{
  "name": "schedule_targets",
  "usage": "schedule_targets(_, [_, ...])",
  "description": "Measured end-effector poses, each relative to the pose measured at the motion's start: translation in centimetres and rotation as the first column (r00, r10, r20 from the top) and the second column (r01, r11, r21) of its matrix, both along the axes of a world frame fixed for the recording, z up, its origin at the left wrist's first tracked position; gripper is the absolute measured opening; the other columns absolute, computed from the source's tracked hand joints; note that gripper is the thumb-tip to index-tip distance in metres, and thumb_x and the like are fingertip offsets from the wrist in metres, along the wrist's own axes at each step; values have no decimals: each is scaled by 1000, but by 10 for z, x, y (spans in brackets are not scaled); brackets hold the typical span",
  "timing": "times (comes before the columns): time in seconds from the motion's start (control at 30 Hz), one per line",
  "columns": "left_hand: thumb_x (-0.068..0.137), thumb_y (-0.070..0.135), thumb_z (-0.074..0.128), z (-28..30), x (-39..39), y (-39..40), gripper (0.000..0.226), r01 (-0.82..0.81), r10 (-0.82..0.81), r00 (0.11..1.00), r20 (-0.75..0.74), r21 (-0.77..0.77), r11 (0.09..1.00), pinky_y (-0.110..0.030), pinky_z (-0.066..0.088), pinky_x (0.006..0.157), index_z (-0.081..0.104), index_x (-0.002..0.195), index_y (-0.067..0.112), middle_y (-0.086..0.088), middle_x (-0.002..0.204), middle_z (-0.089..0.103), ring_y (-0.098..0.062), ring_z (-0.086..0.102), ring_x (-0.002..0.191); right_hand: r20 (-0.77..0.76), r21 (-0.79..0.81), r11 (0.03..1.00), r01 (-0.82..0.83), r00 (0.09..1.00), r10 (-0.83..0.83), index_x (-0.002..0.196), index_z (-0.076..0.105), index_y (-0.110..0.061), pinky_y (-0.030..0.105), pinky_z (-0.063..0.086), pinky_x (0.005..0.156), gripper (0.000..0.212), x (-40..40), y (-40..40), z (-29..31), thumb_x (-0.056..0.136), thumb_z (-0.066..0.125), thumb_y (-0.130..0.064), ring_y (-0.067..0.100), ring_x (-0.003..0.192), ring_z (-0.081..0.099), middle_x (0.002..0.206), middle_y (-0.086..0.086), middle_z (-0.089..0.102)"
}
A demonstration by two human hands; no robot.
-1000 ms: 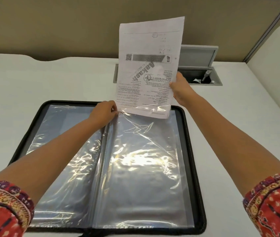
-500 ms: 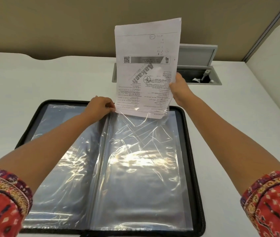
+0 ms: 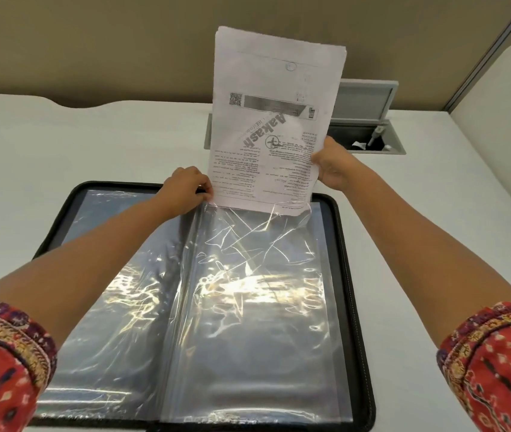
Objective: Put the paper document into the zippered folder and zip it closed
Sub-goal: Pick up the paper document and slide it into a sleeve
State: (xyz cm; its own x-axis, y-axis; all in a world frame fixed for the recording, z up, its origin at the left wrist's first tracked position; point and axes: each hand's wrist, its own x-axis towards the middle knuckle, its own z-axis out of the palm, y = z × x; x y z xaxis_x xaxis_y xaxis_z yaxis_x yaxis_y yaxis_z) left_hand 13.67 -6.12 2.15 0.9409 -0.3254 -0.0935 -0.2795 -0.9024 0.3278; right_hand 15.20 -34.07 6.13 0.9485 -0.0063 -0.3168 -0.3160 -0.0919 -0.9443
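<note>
Head view: paper [image 3: 274, 120] upright over the open folder [image 3: 354, 275], bottom edge at the right sleeve's [image 3: 260, 307] mouth.

Right hand [image 3: 330, 165] pinches the paper's right edge; left hand [image 3: 187, 190] pinches the sleeve's top corner, holding it open. Paper looks light and floppy, likely to buckle, so grip low near the edges. Film looks slippery and clingy. Zipper pull not visible; folder's near edge is cut off; can't tell whether the paper is inside yet. Rest of surface [image 3: 92, 145] bare.

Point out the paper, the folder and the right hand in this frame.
paper [image 3: 274, 88]: head view, blank upper area of the sheet.
folder [image 3: 352, 275]: head view, black right rim.
right hand [image 3: 330, 165]: head view, back of the hand gripping the paper's right edge.
</note>
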Motion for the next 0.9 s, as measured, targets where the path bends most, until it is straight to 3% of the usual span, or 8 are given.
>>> schedule_targets(0.1, [87,14,58,-2,0,0,14,13,-13,1000,6,-5,1000,-48,42,92,65,98,8,-15,110,55,-35,45,107,-50,-49,999,15,999,-18,118,55,-2,52,49,94,38,1,3,-7,90,35,13,32,108,60,117,15,63])
schedule_targets(0.2, [88,12,56,-5,1,0,12,-12,11,1000,-18,-30,999,-47,44,89,64,96,7,-15,106,60,-33,51,102,-48,-152,988,-12,999,5,102,61,-5,49,51,91,28,0,15,-12,92,36,5,28,94,63,102,13,66])
schedule_targets(0.33, [87,12,56,-12,-2,1,12,-106,107,994,12,-72,992,-45,47,87,63,96,7,-15,107,56,-31,53,99,-51,-163,982,-93,995,85,106,60,-6,47,53,88,27,-7,20,-23,91,39,2,30,98,63,110,16,65])
schedule_targets(0.43, [86,14,57,-18,-10,-4,17,-138,147,984,96,-101,985,-43,46,87,63,102,12,-13,118,52,-30,50,105,-107,-89,993,-83,992,73,113,56,-6,49,51,90,36,-11,16,-36,89,36,11,31,105,60,117,16,62])
schedule_targets(0.53, [85,21,60,-22,-20,-19,28,-30,36,990,138,-44,999,-43,40,95,60,112,12,-13,130,49,-33,47,115,-131,6,999,-50,990,50,101,59,-12,47,51,91,35,-14,9,-46,90,36,12,25,96,63,113,13,62])
schedule_targets(0.7, [84,36,58,-32,-54,-64,47,241,-235,960,150,-25,970,-43,24,109,50,128,22,-7,144,41,-26,35,132,-53,32,999,-37,998,38,111,55,-8,48,51,91,34,-16,9,-49,90,38,12,25,97,63,108,11,63])
schedule_targets(0.8, [91,49,41,-49,-81,-88,55,425,-428,898,99,52,904,-49,6,114,28,141,29,2,154,21,-18,14,142,3,-103,994,-32,999,33,117,51,-6,48,52,91,31,-17,11,-46,90,42,6,29,104,62,118,15,62])
schedule_targets(0.9, [94,52,29,-57,-83,-95,59,473,-475,880,21,59,879,-45,-3,114,13,146,28,2,157,6,-15,0,144,13,-321,941,-102,994,112,120,48,-8,46,52,91,33,-17,7,-41,90,43,4,27,105,58,122,14,58])
